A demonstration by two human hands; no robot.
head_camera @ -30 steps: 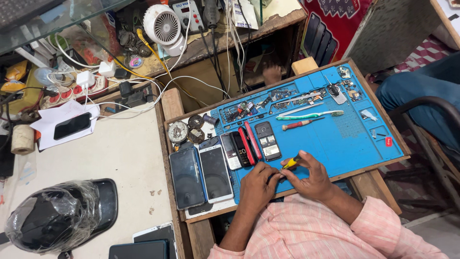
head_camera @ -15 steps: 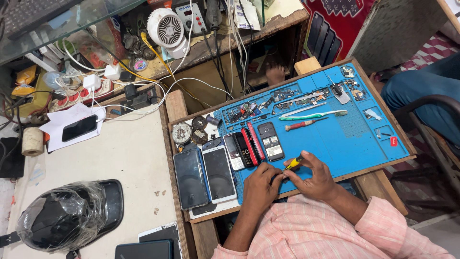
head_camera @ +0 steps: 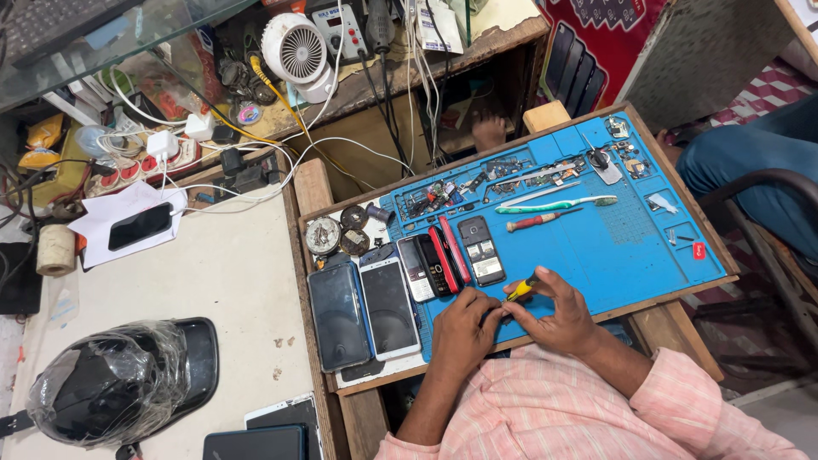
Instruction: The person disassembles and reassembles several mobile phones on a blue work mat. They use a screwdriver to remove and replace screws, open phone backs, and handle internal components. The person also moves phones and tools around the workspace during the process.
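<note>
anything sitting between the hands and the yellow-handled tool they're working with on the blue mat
Nothing visible does. The right hand already grips the yellow-handled tool, and the left hand presses in beside it at the near edge of the blue mat. What lies under the fingers is hidden.

Two smartphones [head_camera: 365, 311] lie at the left edge of a work mat [head_camera: 630, 247], keypad phones [head_camera: 452, 255] just right of them, tools [head_camera: 555, 205] beyond, both hands [head_camera: 511, 319] meeting at the mat's near edge.
</note>
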